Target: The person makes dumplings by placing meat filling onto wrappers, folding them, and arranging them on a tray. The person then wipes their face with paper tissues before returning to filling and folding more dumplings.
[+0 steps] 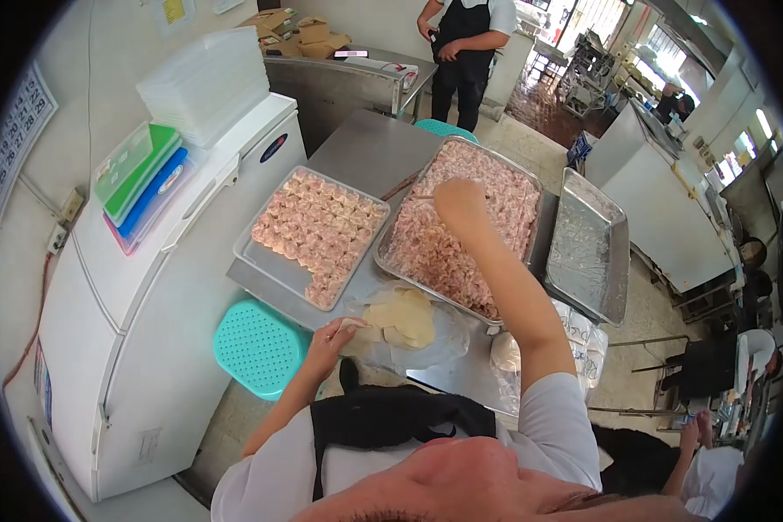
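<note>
My left hand (325, 344) is closed on a thin, pale dumpling wrapper (355, 324), beside a stack of round wrappers (400, 318) on clear plastic. My right hand (461, 207) makes a fist above a large metal tray of ground meat filling (439, 261). A thin stick-like tool (424, 197) juts from that fist; most of it is hidden. Left of the meat, rows of filled dumplings (317, 222) cover much of a shallow tray (274, 261), whose near-left part is bare.
An emptied metal tray (587, 235) lies to the right, near bagged white packs (587, 339). A white chest freezer (174, 261) with plastic lids (148, 187) stands left. A turquoise stool (261, 350) is below the table. A person in a dark apron (465, 43) stands beyond; another sits lower right.
</note>
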The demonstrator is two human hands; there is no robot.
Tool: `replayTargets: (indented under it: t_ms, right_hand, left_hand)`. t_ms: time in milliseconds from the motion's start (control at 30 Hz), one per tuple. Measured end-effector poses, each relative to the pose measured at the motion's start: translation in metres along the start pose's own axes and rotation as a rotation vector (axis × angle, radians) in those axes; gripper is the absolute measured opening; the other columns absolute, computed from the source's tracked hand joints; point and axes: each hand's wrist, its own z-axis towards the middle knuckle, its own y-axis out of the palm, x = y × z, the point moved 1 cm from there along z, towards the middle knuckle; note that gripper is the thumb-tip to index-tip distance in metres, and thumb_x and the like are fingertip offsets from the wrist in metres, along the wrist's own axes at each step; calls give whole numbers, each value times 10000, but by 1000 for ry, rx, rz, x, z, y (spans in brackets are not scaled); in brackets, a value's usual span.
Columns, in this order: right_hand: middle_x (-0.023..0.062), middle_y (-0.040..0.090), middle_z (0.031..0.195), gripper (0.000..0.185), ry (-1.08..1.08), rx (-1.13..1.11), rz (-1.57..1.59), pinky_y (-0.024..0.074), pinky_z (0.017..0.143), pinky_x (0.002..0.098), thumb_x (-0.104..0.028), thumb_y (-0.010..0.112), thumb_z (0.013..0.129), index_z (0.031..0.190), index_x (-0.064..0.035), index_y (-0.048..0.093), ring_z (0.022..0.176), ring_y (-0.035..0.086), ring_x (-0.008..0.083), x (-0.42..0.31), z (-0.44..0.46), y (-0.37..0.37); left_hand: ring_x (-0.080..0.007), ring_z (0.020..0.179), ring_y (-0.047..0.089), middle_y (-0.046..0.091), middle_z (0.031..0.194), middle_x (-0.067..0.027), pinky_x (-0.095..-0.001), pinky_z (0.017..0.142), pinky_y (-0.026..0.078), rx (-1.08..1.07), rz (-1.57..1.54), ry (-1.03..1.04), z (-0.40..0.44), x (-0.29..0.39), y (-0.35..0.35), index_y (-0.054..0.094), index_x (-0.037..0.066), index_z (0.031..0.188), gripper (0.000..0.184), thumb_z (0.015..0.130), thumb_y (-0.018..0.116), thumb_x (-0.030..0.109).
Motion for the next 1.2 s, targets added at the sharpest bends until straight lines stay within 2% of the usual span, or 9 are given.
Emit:
replayTargets:
  t_ms: [167, 433, 533, 667, 733, 800, 900, 1000, 1200]
  right_hand:
    - [81, 694, 755, 123, -94, -10, -127, 504, 594, 401, -126, 602, 765, 772, -98, 721, 721, 683, 232, -21, 10, 75]
    - [87, 682, 741, 118, -179, -51, -5, 525, 621, 381, -145, 604, 761, 752, -96, 712, 741, 679, 251, -64, -50, 18]
    - [92, 678, 732, 115, -204, -83, 40, 526, 595, 387, -129, 600, 757, 750, -85, 707, 728, 679, 255, -68, -74, 29]
    - [101, 672, 732, 107, -180, -143, 77, 524, 559, 379, -108, 599, 743, 735, -61, 696, 715, 679, 252, -52, -83, 38]
    - [105, 670, 714, 92, -133, -154, 25, 514, 542, 373, -114, 614, 724, 721, -73, 696, 675, 675, 245, -35, -69, -3]
    - [109, 667, 696, 76, -91, -177, -17, 503, 525, 368, -120, 629, 705, 707, -84, 697, 635, 670, 237, -30, -59, -14]
    - [99, 660, 670, 73, -80, -33, -56, 499, 526, 365, -129, 635, 700, 694, -88, 695, 641, 670, 235, -49, -52, 7]
    - [102, 667, 721, 98, -230, -112, -28, 519, 556, 378, -114, 607, 730, 709, -67, 689, 663, 674, 252, -73, -70, 22]
    - [110, 671, 721, 104, -123, -172, 21, 511, 553, 376, -107, 602, 739, 708, -87, 699, 683, 677, 238, -35, -70, -20]
  left_hand:
    - [-112, 919, 582, 653, 1003, -37, -272, 851, 455, 56, 52, 11, -1, -9, -18, 651, 25, 1088, 215, 915, 566, 122]
    - [-111, 903, 597, 657, 992, -39, -268, 817, 478, 19, -25, -5, 19, -4, -21, 649, 15, 1083, 213, 908, 567, 104]
    - [-110, 902, 602, 665, 988, -42, -263, 815, 478, 30, -21, -5, 36, 5, -15, 653, 17, 1096, 228, 909, 566, 115]
    - [-135, 917, 616, 663, 1005, -60, -286, 846, 484, -32, 127, 76, 55, 5, -21, 622, -3, 1143, 271, 920, 553, 135]
    - [-133, 923, 617, 664, 1006, -58, -281, 849, 482, -47, 168, 111, 66, 8, -25, 620, -5, 1146, 276, 922, 548, 138]
    - [-135, 922, 620, 664, 1015, -61, -280, 847, 484, -45, 41, 40, 66, 9, -25, 612, -9, 1154, 281, 922, 551, 139]
    - [-145, 923, 627, 662, 1030, -66, -279, 842, 489, 10, -72, -41, 71, 7, -23, 604, -9, 1160, 281, 923, 551, 132]
    - [-157, 922, 629, 659, 1036, -67, -286, 827, 498, -25, -280, -22, 79, 4, -21, 601, -6, 1154, 273, 918, 558, 125]
    - [-142, 911, 629, 658, 1000, -43, -285, 810, 502, 15, -257, 19, 66, -2, -33, 613, 18, 1124, 239, 914, 582, 128]
